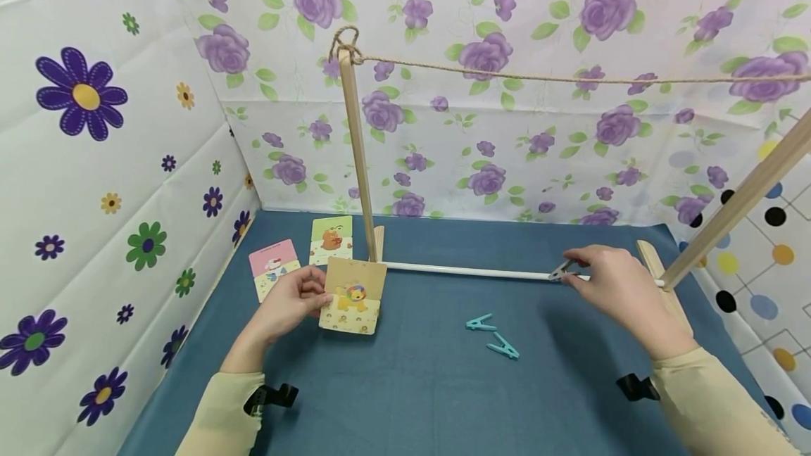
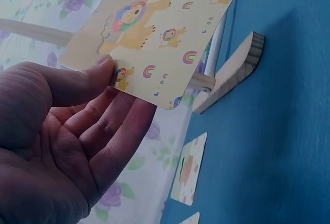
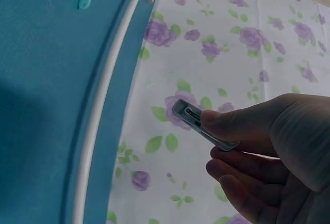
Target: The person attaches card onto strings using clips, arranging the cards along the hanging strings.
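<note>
Between thumb and fingers, my left hand point(image 1: 294, 305) pinches a lion-print card point(image 1: 352, 297) by its left edge, held up in front of the left post. In the left wrist view the same card point(image 2: 154, 43) is tilted, with the thumb on its printed face. My right hand point(image 1: 611, 287) pinches a grey clothespin point(image 1: 562, 271) above the table near the white rod point(image 1: 469, 271). The right wrist view shows the clothespin point(image 3: 198, 123) between thumb and fingers. Two teal clothespins point(image 1: 503, 347) lie on the blue cloth between the hands.
A pink card point(image 1: 274, 266) and a green card point(image 1: 331, 239) lie at the left back. A twine line point(image 1: 538, 77) runs from the left wooden post point(image 1: 358, 160) toward the right post point(image 1: 747, 195). Floral sheets point(image 1: 418, 139) hang behind.
</note>
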The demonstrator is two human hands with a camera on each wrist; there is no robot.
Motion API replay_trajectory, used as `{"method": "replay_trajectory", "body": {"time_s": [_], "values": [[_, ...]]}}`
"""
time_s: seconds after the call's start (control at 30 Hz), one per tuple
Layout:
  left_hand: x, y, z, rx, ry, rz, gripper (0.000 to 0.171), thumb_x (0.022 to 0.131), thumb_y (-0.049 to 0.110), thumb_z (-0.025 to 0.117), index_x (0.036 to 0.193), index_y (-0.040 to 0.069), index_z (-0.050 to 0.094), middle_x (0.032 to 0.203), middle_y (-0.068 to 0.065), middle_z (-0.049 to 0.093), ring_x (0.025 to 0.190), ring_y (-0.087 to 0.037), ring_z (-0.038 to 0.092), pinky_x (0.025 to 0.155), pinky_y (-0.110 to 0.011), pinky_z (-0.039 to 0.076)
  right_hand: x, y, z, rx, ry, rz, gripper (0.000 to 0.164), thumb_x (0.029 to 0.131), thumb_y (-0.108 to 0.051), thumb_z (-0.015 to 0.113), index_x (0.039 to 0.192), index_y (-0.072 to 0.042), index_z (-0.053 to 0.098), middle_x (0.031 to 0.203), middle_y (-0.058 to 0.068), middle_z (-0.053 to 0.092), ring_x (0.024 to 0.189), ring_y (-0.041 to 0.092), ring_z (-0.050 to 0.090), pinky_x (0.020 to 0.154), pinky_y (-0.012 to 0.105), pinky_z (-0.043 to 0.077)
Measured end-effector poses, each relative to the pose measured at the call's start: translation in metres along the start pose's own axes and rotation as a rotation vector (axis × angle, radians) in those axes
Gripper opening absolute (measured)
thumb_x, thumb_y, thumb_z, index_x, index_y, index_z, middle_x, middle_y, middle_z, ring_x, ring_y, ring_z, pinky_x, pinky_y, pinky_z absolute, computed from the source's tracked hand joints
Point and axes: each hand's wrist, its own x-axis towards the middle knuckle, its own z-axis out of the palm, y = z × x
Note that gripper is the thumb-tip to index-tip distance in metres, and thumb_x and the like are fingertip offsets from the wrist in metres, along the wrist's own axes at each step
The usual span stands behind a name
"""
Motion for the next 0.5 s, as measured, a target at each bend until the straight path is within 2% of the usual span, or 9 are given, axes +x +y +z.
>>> {"method": "replay_trajectory", "body": {"time_s": [0.2,0.37,0.43,0.5], "values": [[0.002,0.006,0.004,0.005,-0.007,0.031,0.019,0.101,0.003,0.074,0.114,-0.001,0.060,0.096,-0.015,0.074,0.084,-0.027,0.073,0.076,-0.049,0.064,0.005,-0.002,-0.012,-0.032,0.037,-0.062,0.036,0.092,-0.022,0.088,0.120,-0.001,0.079,0.105,0.018,0.077,0.089,0.032,0.074,0.066,0.049,0.059],[0.005,0.010,0.010,-0.009,-0.007,0.048,0.019,0.101,0.002,0.073,0.113,-0.002,0.060,0.096,-0.015,0.073,0.082,-0.026,0.072,0.075,-0.047,0.064,0.007,-0.008,-0.022,-0.057,0.087,-0.070,0.035,0.089,-0.032,0.090,0.116,-0.010,0.082,0.100,0.011,0.079,0.078,0.024,0.073,0.051,0.038,0.051],[0.006,0.011,0.012,-0.021,0.001,0.055,0.018,0.102,0.001,0.073,0.113,-0.002,0.060,0.095,-0.016,0.073,0.081,-0.025,0.072,0.075,-0.046,0.064,0.009,-0.011,-0.025,-0.038,0.092,-0.068,0.035,0.089,-0.034,0.090,0.116,-0.012,0.083,0.100,0.009,0.079,0.077,0.022,0.072,0.051,0.037,0.050],[0.007,0.012,0.014,-0.037,0.008,0.067,0.018,0.101,-0.001,0.072,0.113,-0.003,0.059,0.095,-0.016,0.074,0.081,-0.023,0.073,0.074,-0.046,0.064,0.012,-0.016,-0.028,0.009,0.095,-0.084,0.034,0.089,-0.031,0.091,0.117,-0.012,0.082,0.100,0.008,0.079,0.080,0.021,0.072,0.058,0.040,0.055]]}}
